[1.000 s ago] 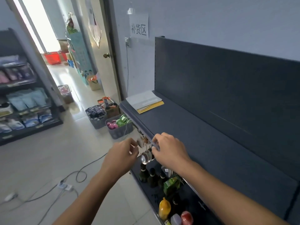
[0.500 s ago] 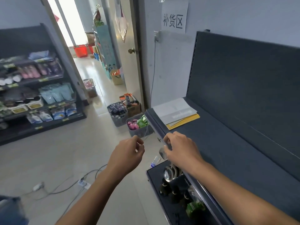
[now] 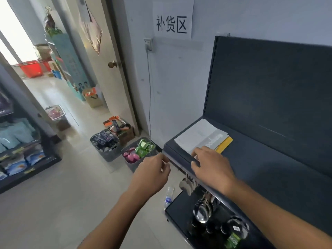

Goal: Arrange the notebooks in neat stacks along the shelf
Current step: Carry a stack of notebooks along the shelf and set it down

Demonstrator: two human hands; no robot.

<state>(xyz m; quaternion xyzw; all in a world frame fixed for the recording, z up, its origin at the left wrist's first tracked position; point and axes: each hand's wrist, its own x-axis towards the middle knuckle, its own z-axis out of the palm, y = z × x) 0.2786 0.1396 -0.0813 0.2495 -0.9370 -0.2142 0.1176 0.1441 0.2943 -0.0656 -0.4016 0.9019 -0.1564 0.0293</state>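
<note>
A small stack of notebooks (image 3: 199, 136) lies flat at the far left end of the dark grey shelf (image 3: 265, 168); the top one is pale grey and a yellow one (image 3: 225, 143) pokes out beneath. My right hand (image 3: 212, 166) rests palm down on the shelf's front edge, fingers spread, fingertips touching the near corner of the stack. Just left of the shelf edge my left hand (image 3: 152, 174) hovers in the air, fingers loosely curled, holding nothing that I can see.
Below the shelf hang metal ladles (image 3: 202, 212) and spoons above bottles (image 3: 233, 236). Grey baskets of goods (image 3: 139, 152) and a cardboard box (image 3: 119, 127) stand on the floor by the door. Another stocked rack (image 3: 19, 150) is at the left.
The view and both hands have moved left along the shelf toward the notebooks. My right hand now reaches the stack's near corner; earlier it gripped the shelf edge farther right.
</note>
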